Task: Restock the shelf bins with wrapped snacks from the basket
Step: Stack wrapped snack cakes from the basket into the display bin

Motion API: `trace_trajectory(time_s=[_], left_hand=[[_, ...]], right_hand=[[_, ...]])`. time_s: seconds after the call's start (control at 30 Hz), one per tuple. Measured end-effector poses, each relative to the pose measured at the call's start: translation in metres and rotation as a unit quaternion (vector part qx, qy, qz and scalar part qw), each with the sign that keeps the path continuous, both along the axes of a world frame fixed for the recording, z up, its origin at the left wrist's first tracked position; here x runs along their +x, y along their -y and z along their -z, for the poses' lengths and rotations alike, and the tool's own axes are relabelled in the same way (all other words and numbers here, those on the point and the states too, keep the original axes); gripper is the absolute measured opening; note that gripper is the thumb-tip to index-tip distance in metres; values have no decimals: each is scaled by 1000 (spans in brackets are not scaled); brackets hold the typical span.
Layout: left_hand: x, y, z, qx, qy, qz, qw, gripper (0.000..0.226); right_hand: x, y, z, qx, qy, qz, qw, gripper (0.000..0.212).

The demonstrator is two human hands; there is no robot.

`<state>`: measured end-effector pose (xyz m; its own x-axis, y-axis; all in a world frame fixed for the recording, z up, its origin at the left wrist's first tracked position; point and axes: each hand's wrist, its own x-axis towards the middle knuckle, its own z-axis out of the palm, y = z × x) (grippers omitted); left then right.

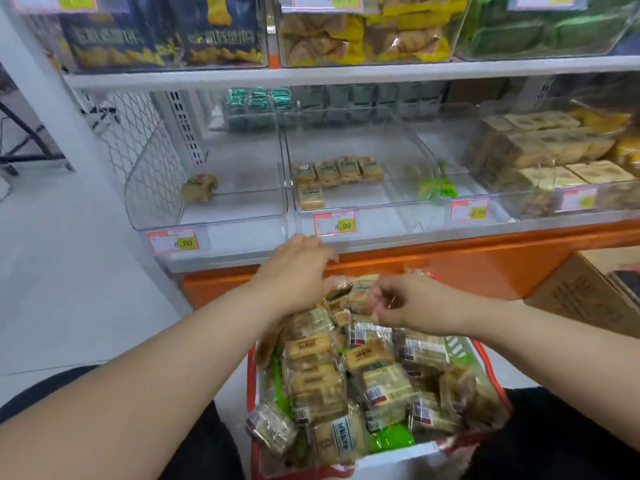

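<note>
A red basket [489, 367] on my lap is heaped with clear-wrapped tan snacks [367, 372] and a few green ones. My left hand [294, 271] reaches over the basket's far end, palm down, and grips wrapped snacks [341, 289] beneath it; its thumb is hidden. My right hand [398, 303] is beside it with curled fingers that pinch the edge of a snack wrapper [362, 289]. On the lower shelf, the left clear bin [242, 216] holds one tan snack [199, 187]. Several tan snacks [337, 173] lie in the middle bin [381, 204].
A third bin holds green wrapped snacks [438, 188]; further right a bin [519, 168] is stacked with boxed cakes. Upper shelf bins are full. Price tags [334, 223] hang on the bin fronts. An orange base [450, 265] runs below the shelf, and a cardboard box [588, 292] stands at right.
</note>
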<state>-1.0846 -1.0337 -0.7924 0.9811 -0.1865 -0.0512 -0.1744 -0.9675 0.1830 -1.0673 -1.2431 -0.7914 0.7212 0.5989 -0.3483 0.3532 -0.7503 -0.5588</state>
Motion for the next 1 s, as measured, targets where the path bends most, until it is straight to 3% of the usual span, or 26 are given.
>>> trace_trajectory(time_s=[0.1, 0.17, 0.23, 0.33, 0.43, 0.57, 0.67, 0.73, 0.87, 0.93, 1.0], left_hand=[[-19, 9, 23, 64, -147, 25, 987, 43], [-28, 10, 36, 89, -237, 24, 967, 47], [-35, 7, 46, 77, -264, 9, 961, 46], [-39, -1, 56, 56, -231, -19, 971, 26], [-39, -8, 59, 28, -204, -11, 979, 4], [-34, -17, 50, -26, -123, -11, 992, 7], [-38, -21, 60, 8, -220, -5, 975, 39], [-45, -19, 72, 66, -257, 14, 964, 42], [-44, -17, 65, 47, -142, 44, 988, 18], [-42, -19, 52, -15, -79, 51, 995, 25], [-43, -18, 41, -62, -9, 74, 995, 36]], right_hand=[[-20, 5, 23, -150, 81, -71, 983, 30], [-27, 0, 29, -175, 91, -91, 976, 42], [-30, -4, 32, -162, 93, -98, 977, 45], [-27, -5, 32, -139, 55, -80, 985, 43], [-18, -7, 32, -35, -99, 4, 994, 31], [-3, -5, 35, 40, -186, 103, 976, 11], [1, -6, 41, 16, -202, 91, 975, 15], [0, -9, 43, -14, -195, 68, 978, 19], [-5, -15, 45, 22, -185, 106, 977, 18], [-5, -16, 42, 62, -169, 147, 973, 23], [-3, -15, 39, 106, -218, 166, 956, 26]])
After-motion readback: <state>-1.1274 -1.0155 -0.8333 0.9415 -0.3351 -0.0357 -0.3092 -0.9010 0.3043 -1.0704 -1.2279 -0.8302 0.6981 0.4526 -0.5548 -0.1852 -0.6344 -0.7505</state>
